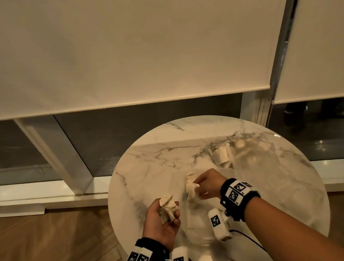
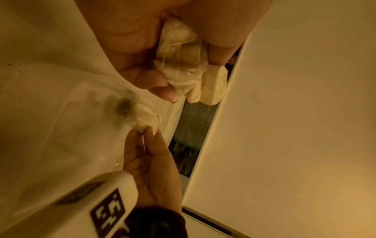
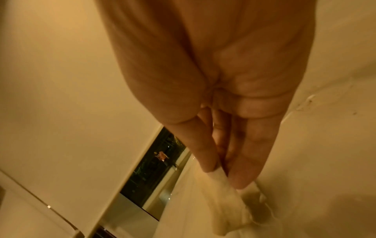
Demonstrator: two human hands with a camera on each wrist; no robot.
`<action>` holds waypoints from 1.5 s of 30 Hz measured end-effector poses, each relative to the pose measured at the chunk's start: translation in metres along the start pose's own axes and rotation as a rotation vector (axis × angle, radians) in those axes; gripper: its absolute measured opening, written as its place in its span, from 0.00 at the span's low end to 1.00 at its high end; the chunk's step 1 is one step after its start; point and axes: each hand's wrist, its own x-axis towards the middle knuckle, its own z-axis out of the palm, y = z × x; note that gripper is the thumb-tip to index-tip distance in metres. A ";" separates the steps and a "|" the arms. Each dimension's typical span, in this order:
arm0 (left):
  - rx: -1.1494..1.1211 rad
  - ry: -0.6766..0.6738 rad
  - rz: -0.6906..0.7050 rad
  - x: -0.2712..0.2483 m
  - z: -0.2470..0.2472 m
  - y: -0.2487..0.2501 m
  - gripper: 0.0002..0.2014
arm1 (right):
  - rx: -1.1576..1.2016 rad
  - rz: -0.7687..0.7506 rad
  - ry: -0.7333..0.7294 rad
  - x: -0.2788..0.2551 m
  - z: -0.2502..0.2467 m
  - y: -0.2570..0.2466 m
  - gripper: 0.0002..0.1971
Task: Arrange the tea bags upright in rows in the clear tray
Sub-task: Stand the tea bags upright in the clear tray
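**One bag poised at the tray's left wall, a handful waiting beside it**

The round white marble-patterned table (image 1: 159, 158) fills the lower middle of the head view, under cream roller blinds (image 1: 124, 49). On it, running from the near edge away toward the far right, lies the clear plastic tray (image 1: 255, 163); its walls are nearly invisible, so I cannot tell exactly where they run. At its far end a few pale paper tea bags (image 1: 222, 155) lean together, roughly on end.

The right hand (image 1: 208, 183) reaches in from the right and pinches the top corner of a single cream tea bag (image 1: 190, 185) between thumb and fingertips (image 3: 207, 165). The bag hangs with its long axis close to vertical, lower end near the tray floor, at what looks like the tray's near-left part. Whether it already touches the floor is hidden.

The left hand (image 1: 162, 220), palm up and just left of the tray, is curled around a crumpled bunch of tea bags (image 1: 167, 207).

The right hand is nearer the tray, and the left-hand supply sits just beside it, so the coming move likely turns on lowering this bag straight down while keeping it upright; set apart from the far group, it may tip over when let go
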 end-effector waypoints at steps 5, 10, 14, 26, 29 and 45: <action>0.006 0.006 0.019 0.003 -0.003 -0.001 0.12 | -0.163 0.071 -0.070 0.013 0.003 0.001 0.07; 0.021 0.008 0.019 0.003 -0.002 -0.002 0.12 | -0.293 0.028 -0.008 0.025 0.008 0.002 0.07; 0.028 0.010 0.026 0.003 -0.001 -0.004 0.11 | -0.304 0.043 0.018 0.031 0.010 0.003 0.09; 0.048 0.024 -0.004 0.005 -0.002 -0.011 0.19 | -0.230 0.084 0.075 0.036 0.000 0.008 0.13; 0.059 0.018 -0.008 0.005 -0.001 -0.011 0.19 | -0.282 0.134 0.073 0.036 -0.002 0.010 0.17; 0.080 0.021 0.002 0.005 0.000 -0.012 0.20 | -0.255 0.201 -0.002 0.047 0.002 0.013 0.31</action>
